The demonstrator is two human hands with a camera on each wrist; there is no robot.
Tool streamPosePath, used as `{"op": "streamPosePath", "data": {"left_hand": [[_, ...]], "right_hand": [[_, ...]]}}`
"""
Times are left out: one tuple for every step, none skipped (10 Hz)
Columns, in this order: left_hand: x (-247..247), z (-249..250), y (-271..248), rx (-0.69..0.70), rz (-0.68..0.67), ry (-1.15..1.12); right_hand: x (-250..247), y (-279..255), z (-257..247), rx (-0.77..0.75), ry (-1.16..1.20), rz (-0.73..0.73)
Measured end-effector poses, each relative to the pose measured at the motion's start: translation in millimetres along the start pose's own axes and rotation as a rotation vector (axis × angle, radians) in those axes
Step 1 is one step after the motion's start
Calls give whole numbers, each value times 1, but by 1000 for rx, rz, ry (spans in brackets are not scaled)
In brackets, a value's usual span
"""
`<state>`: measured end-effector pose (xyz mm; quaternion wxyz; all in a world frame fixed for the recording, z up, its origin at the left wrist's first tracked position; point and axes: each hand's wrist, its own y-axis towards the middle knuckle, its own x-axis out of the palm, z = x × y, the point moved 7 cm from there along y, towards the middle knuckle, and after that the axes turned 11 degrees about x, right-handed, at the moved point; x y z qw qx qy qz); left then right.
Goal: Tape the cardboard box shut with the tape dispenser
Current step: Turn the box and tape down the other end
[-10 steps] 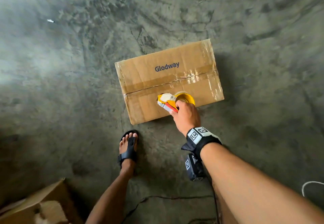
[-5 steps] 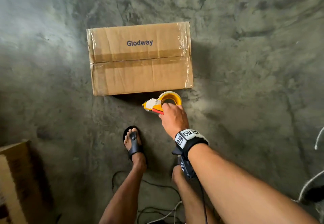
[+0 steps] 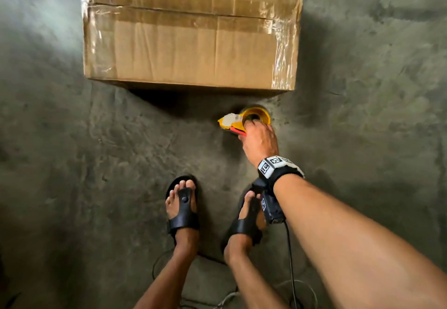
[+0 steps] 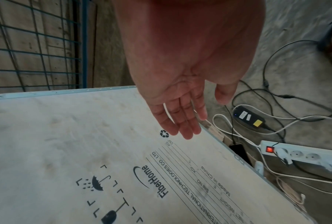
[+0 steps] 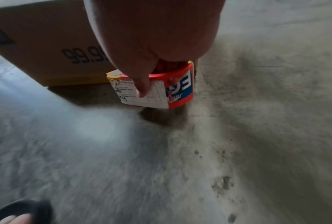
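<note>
two sandalled feet (image 3: 210, 214) stand near cardboard box (image 3: 191, 49), cables (image 4: 276, 94) aside.

Grey, mottled concrete floor (image 3: 72, 187), scuffed and stained, with a pale patch of light at upper left and another soft glare (image 5: 98, 130) in the right wrist view. In the left wrist view, a pale printed crate top (image 4: 65, 151) reading "FiberHome", edged in metal; behind it a blue wire mesh panel (image 4: 36, 45) before wooden boards. Beside the crate, a white power strip (image 4: 305, 154) with red switch lit, a black adapter (image 4: 249, 119), tangled black and white cables (image 4: 276, 91)
</note>
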<state>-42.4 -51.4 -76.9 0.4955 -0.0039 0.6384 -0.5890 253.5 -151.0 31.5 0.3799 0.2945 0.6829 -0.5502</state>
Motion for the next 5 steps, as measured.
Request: {"op": "streamPosePath", "data": {"left_hand": [[0, 1, 1, 4, 39, 11], [4, -3, 3, 8, 50, -12], [13, -8, 4, -18, -23, -46], [2, -5, 3, -72, 24, -126], [-13, 6, -1, -63, 78, -116]], "right_hand": [[2, 19, 1, 12, 26, 30], [10, 34, 1, 22, 49, 26], [18, 40, 2, 56, 73, -1], [22, 38, 4, 68, 86, -21], [15, 36, 4, 77, 119, -4]]}}
